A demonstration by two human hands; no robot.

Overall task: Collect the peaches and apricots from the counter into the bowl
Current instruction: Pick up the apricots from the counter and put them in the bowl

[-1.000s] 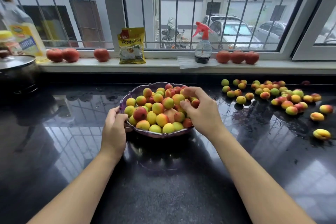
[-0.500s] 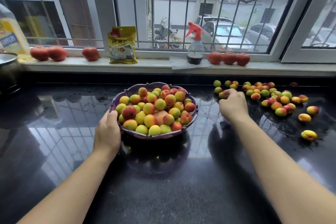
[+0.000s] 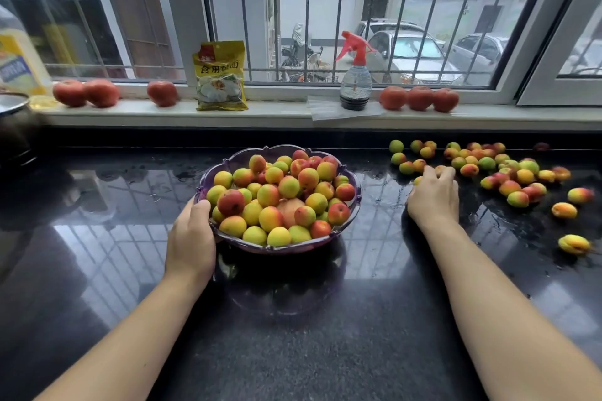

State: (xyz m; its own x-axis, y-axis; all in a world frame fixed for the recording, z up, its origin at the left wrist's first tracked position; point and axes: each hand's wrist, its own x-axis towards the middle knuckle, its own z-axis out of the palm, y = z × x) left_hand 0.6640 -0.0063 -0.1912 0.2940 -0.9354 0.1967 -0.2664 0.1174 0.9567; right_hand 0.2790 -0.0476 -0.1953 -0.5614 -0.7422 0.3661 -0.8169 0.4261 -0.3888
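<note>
A purple scalloped glass bowl (image 3: 247,155) heaped with yellow-red apricots stands on the black counter at centre. My left hand (image 3: 191,238) grips its near left rim. Several loose apricots (image 3: 508,187) lie scattered over the counter at right. My right hand (image 3: 433,194) rests palm down at the left edge of that scatter, fingers curled over a few apricots (image 3: 440,169) that show between the fingertips. Red peaches sit on the windowsill at left (image 3: 84,93) and at right (image 3: 420,98).
On the sill stand a yellow food packet (image 3: 221,76) and a spray bottle (image 3: 355,81) with a red trigger. A metal pot (image 3: 13,127) and an oil bottle (image 3: 19,65) are at far left. The counter is wet and reflective.
My right hand left the bowl and moved right to the loose apricots, where its fingers now close over a few. My left hand stayed on the bowl's rim.
</note>
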